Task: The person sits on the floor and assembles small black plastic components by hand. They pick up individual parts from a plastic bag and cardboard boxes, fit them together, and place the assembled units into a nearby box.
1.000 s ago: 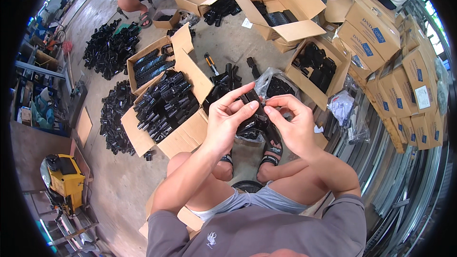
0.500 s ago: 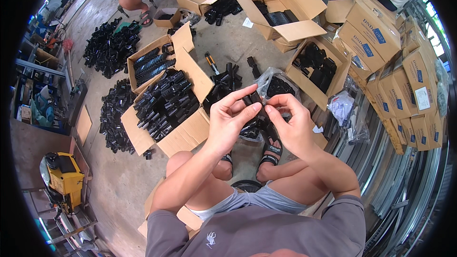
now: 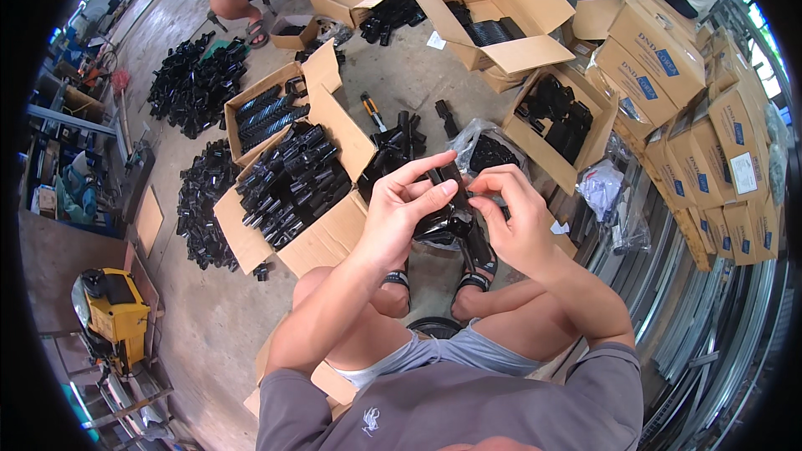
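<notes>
My left hand [image 3: 405,209] is closed round a small black plastic part [image 3: 454,179], thumb on one side and fingers on the other. The part is held slightly tilted in front of my knees. At its right side my right hand [image 3: 516,213] has its thumb and fingertips pinched against the part; whether a smaller piece is between them I cannot make out. Beneath my hands lie more glossy black parts [image 3: 476,246] near my feet. Just beyond, a clear plastic bag [image 3: 493,148] holds small black pieces.
Left stands an open carton [image 3: 313,242] filled with black parts, with another carton [image 3: 231,121] behind it. Loose black parts [image 3: 205,217] lie in heaps beside them. A carton [image 3: 547,169] and long metal profiles [image 3: 693,351] are on the right. Two people sit at the back.
My right hand has shifted slightly down along the part, its fingers more curled. More of the black part shows between my hands. My left hand has barely moved.
</notes>
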Demonstrator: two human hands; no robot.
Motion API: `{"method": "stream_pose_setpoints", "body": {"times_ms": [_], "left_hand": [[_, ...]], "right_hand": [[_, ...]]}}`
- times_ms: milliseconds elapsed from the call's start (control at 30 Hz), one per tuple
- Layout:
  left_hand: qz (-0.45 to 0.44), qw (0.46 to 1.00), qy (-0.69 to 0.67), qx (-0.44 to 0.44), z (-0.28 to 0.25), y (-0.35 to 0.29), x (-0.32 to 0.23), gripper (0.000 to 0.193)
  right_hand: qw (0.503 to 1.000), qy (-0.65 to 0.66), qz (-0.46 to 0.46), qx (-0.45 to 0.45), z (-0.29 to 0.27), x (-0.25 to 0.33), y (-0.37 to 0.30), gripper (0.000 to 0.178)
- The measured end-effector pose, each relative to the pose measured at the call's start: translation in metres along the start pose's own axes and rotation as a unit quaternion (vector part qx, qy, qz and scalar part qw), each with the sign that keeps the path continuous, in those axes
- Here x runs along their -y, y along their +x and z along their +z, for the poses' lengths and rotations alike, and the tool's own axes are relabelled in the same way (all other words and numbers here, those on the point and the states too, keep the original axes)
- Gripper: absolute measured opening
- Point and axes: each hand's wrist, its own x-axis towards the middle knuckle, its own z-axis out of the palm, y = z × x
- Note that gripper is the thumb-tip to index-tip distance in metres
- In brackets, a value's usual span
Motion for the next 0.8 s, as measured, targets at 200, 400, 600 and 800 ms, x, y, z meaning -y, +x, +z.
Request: {"method": "stream_pose_setpoints", "body": {"times_ms": [200,400,600,800], "left_hand": [[-0.025,0.997,-0.053,0.049,-0.009,0.005,0.002,0.046],[-0.031,0.995,-0.072,0.055,-0.013,0.003,-0.003,0.046],[-0.019,0.999,-0.017,0.046,-0.015,0.002,-0.001,0.041],[-0.012,0.999,0.005,0.045,-0.012,0.003,0.004,0.041]], "right_hand": [[0.987,-0.084,-0.138,-0.006,-0.001,-0.005,0.002,0.023],[0.978,-0.095,-0.185,-0.032,-0.003,-0.004,0.009,0.026],[0.999,0.018,-0.047,0.001,0.003,-0.001,0.003,0.017],[0.948,0.248,0.198,0.0,0.007,-0.007,-0.006,0.01]]}}
